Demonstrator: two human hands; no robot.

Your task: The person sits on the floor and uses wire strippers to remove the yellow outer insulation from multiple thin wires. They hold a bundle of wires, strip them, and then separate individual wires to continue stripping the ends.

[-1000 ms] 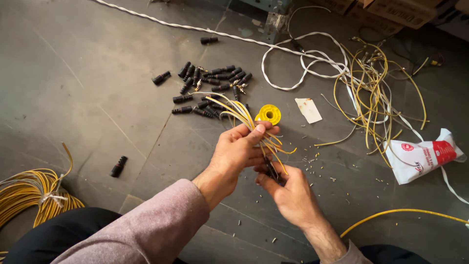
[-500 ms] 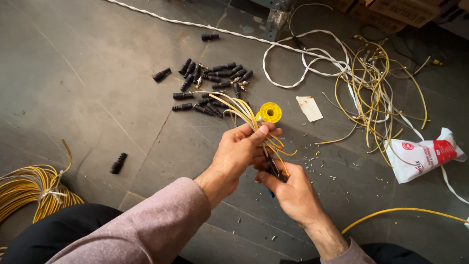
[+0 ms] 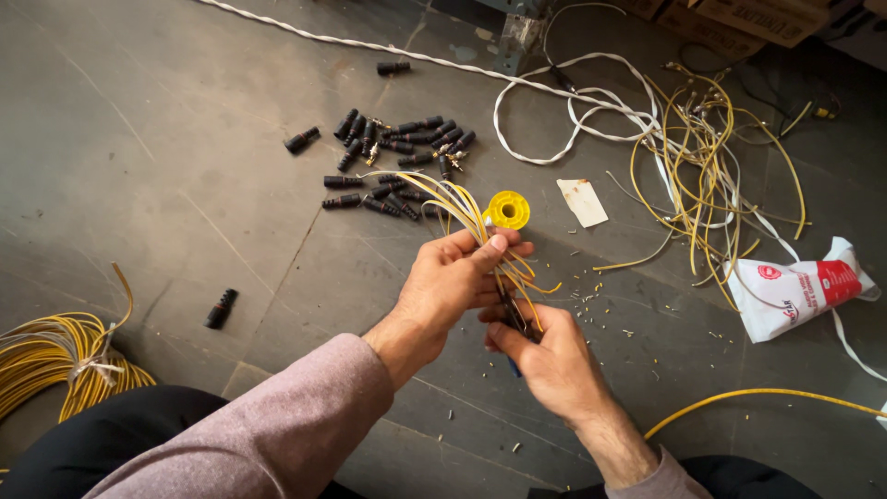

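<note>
head view, looking down on a dark tiled floor (image 3: 166,139). left hand (image 3: 453,282) is clenched around a bundle of thin yellow wires (image 3: 457,205); thumb and fingers (image 3: 494,248) pinch the strands, which fan out up-left past the hand and curl out below it to the right. how many strands are in the grip cannot be told, the palm covers them. right hand (image 3: 545,356) sits just below, touching the left, closed on a small dark tool (image 3: 511,314) with a blue end showing under the palm; the tool's tip is hidden between the two hands, so its kind and whether it bites a wire cannot be made out. a yellow tape roll (image 3: 507,210) lies on the floor just above the left hand's fingertips. a scatter of black connectors (image 3: 397,162) lies further up, one stray black connector (image 3: 220,309) apart at left. a coil of yellow cable (image 3: 55,356) is cut off by the left edge. a tangle of yellow and white wires (image 3: 693,148) sits upper right, a white and red bag (image 3: 795,291) beside it. small wire clippings (image 3: 601,310) dot the floor near the hands, too small to resolve.
</note>
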